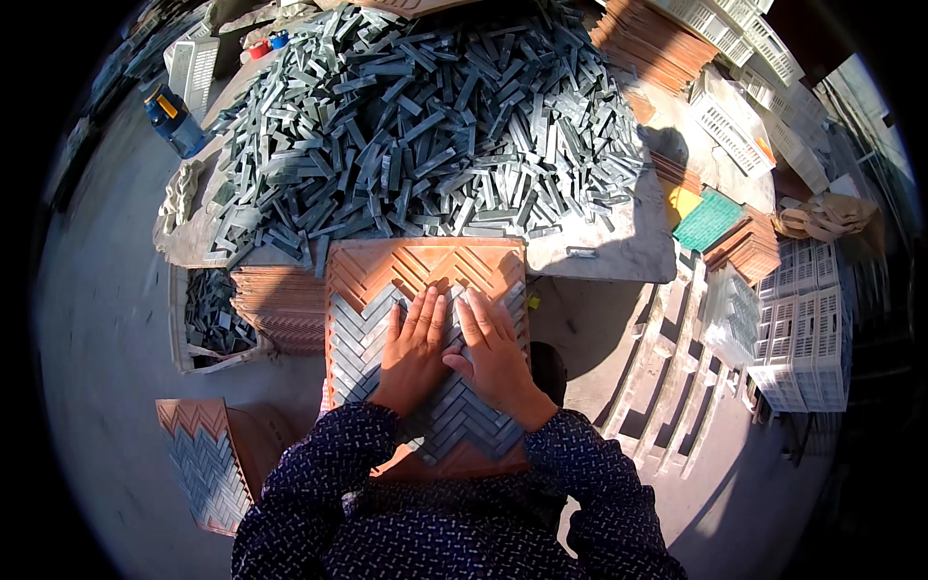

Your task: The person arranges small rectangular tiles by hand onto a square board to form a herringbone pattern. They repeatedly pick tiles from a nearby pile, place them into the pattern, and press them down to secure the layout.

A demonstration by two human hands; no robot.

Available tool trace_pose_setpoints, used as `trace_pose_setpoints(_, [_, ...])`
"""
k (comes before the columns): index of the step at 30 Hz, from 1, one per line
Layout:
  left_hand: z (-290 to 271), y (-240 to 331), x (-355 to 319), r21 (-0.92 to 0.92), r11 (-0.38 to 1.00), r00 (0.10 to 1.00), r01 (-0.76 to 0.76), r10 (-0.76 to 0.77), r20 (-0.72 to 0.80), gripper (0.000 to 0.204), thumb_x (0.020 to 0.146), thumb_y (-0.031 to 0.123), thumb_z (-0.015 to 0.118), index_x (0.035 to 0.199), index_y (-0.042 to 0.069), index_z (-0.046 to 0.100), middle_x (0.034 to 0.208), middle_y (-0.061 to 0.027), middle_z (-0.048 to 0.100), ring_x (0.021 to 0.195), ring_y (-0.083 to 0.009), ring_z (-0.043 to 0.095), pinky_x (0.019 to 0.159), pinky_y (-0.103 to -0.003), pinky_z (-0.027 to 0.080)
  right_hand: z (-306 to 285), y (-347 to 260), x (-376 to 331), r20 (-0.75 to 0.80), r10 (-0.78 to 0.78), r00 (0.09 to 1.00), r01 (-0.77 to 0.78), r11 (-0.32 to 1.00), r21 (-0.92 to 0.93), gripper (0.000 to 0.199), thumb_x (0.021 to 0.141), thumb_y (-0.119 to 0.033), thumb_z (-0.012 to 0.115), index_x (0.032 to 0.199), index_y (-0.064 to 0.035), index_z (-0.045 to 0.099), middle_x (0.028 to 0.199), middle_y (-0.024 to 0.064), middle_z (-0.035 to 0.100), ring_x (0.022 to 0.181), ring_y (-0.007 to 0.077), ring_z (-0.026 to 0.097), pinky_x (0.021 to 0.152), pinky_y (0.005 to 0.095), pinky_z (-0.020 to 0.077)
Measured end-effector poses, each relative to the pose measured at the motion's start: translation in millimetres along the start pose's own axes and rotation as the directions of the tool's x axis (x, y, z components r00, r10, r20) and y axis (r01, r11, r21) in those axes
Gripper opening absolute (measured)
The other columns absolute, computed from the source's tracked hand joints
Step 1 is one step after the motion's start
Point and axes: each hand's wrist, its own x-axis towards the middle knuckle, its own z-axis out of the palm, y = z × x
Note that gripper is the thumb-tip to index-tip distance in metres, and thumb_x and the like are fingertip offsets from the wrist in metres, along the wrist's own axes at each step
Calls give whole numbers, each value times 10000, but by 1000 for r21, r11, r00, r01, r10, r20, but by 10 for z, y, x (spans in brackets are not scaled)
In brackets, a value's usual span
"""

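Both my hands lie flat, fingers stretched out, on grey stone strips (467, 425) set in a herringbone pattern. The strips sit in an orange-brown mould tray (425, 259) in front of me. My left hand (416, 348) covers the middle left of the pattern, and my right hand (491, 353) rests just beside it, its thumb pointing toward the left hand. Along the tray's far end, several slanted slots show bare orange. Strips beneath my palms are hidden. Just beyond the tray, a large heap of loose grey stone strips (425, 126) spreads over the table.
Left of the tray stand stacked orange trays (280, 309) and a bin of dark pieces (215, 314). A second filled tray (203, 464) sits lower left. A blue bottle (174, 121) stands far left. At right are a wooden pallet (667, 367), white crates (800, 338) and a green sheet (709, 220).
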Motion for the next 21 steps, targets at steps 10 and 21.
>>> trace_pose_setpoints(10, [-124, 20, -76, -91, 996, 1000, 14, -15, -12, 723, 850, 390, 569, 1436, 80, 280, 1501, -95, 270, 1394, -235, 239, 1103, -516, 182, 143, -254, -695, 145, 30, 989, -21, 997, -68, 763, 854, -476, 524, 1394, 19, 311, 1448, 199, 309, 1366, 325, 266, 1099, 517, 170])
trace_pose_setpoints(21, [-171, 316, -840, -95, 960, 924, -263, 279, 261, 883, 800, 604, 498, 1412, 1, 294, 1495, -146, 262, 1398, -263, 218, 1100, -562, 115, -485, -37, -1036, -125, 385, 915, -362, 916, 171, 537, 858, -164, 552, 1324, 52, 395, 1345, 240, 428, 1288, 387, 376, 1093, 496, 224])
